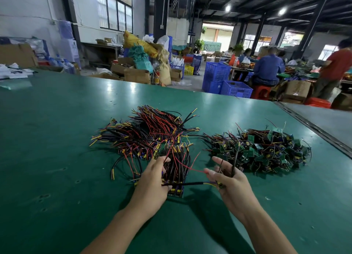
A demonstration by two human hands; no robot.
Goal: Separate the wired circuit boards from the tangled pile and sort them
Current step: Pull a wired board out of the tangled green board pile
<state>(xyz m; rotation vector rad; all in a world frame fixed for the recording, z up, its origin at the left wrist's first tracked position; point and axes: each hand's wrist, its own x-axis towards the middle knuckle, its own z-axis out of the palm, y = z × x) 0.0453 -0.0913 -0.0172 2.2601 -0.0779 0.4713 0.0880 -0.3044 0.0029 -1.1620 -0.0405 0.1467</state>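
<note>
A tangled pile of small green circuit boards with wires (266, 151) lies on the green table (57, 139) at the right. To its left spread sorted bundles of red, black and yellow wired boards (148, 137). My left hand (152, 183) rests on the nearest bundle (177, 170) and grips its wires. My right hand (226, 181) holds one wired board by its dark wires, palm up, between the bundle and the tangled pile. A black sleeved wire (190, 184) and a thin red wire (190, 168) stretch between my two hands.
A grey table (323, 120) adjoins on the right across a dark seam. White papers and bags (13, 73) lie at the far left corner. Beyond the table stand blue crates (224, 78), cardboard boxes and several seated workers.
</note>
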